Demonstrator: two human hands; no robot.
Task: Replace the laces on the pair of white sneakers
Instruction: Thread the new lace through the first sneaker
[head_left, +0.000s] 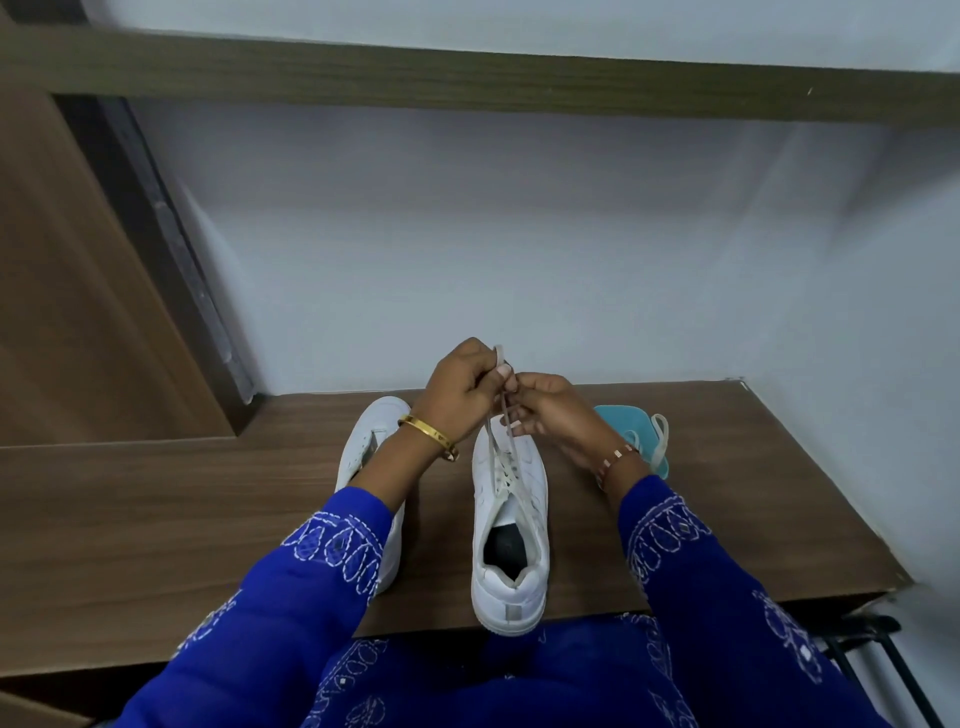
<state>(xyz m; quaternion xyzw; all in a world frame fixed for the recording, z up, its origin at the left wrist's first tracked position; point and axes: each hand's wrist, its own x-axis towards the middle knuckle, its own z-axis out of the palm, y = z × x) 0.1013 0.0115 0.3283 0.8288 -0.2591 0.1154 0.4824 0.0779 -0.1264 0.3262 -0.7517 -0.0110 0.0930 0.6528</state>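
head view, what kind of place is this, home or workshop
Probably a room at home, though that is a guess: a wood-look desk built against a plain pale wall, a matching shelf above, and a wooden panel at left.

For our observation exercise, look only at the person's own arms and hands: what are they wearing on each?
Both arms wear bright blue sleeves stitched with white looped embroidery. The left hand has a plain gold bangle at the wrist. The right hand has a thin beaded bracelet at its wrist.
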